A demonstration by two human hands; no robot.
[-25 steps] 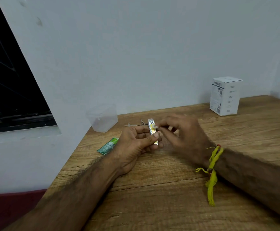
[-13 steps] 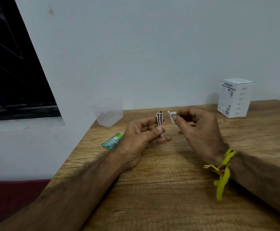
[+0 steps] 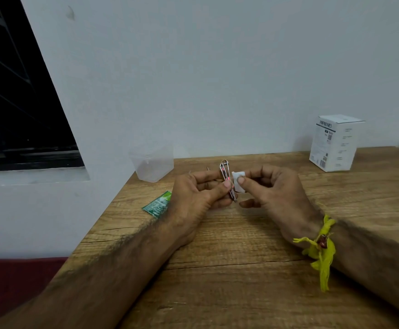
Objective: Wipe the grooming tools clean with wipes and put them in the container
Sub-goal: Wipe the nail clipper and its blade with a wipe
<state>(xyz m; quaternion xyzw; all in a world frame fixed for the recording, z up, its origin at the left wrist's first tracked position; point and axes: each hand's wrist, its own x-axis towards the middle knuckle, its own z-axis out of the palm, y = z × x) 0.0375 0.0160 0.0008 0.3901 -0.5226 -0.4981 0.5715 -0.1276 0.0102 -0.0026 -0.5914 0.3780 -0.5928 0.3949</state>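
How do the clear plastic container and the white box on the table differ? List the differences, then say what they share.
The container is see-through and unmarked; the white box is opaque with dark printing. The container stands at the table's left edge near the left hand; the box stands far right, beyond the right hand. The container looks shorter than the box. Both stand upright near the wall, untouched.

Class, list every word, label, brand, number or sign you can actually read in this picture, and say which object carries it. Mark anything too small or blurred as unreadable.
White box, dark band near the top: a brand word in capitals, roughly "PINPRODUCTS", too blurred to be sure.
White box, side panels: small print and code squares, unreadable.
Green sachet: white print, too small to read.
Nail clipper, wipe, clear container: no text visible.
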